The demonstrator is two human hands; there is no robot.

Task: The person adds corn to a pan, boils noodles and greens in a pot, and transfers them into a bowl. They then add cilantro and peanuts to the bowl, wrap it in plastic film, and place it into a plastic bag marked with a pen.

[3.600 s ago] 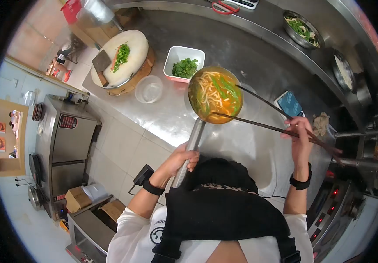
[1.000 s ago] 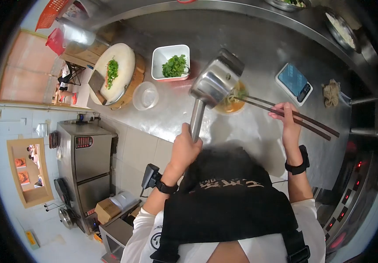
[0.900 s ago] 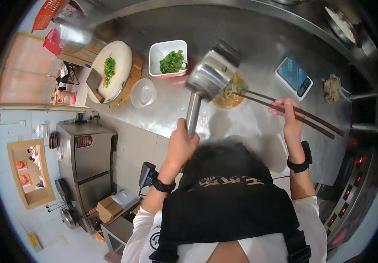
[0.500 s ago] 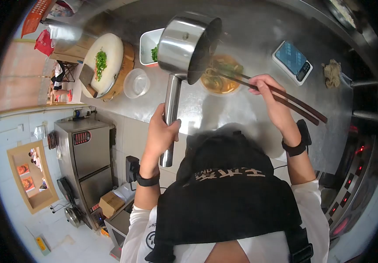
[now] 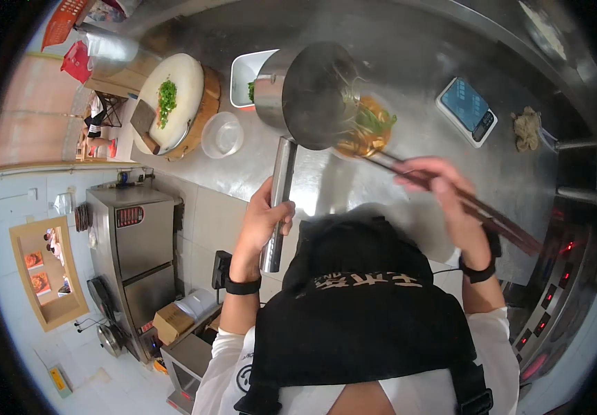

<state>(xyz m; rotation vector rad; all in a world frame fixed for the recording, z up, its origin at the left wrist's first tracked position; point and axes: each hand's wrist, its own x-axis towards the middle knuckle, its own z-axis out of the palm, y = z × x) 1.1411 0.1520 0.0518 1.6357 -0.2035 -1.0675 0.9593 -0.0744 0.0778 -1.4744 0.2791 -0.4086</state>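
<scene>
My left hand (image 5: pixel 262 220) is wrapped round the handle of a deep steel saucepan (image 5: pixel 269 102). The pan lies tipped on its side, its dark mouth facing the bowl on its right. Pale strands and a little steam show at the pan's lip. Below that lip, the bowl (image 5: pixel 364 146) holds orange-brown broth with greens (image 5: pixel 380 119). My right hand (image 5: pixel 450 197), slightly blurred, is closed on a pair of long dark chopsticks (image 5: pixel 509 234). Their tips point left at the bowl's near edge.
A round white cutting board (image 5: pixel 184 83) at the left carries chopped greens (image 5: pixel 167 104) and a cleaver (image 5: pixel 144 119). Beside it stand a clear round tub (image 5: pixel 222 135) and a white container (image 5: pixel 243 66) with greens. A digital scale (image 5: pixel 467 111) and a crumpled cloth (image 5: pixel 527 129) lie to the right.
The saucepan has tipped further, its mouth now turned more toward me and lower over the bowl. My right hand has drawn the chopsticks back toward me and to the right.
</scene>
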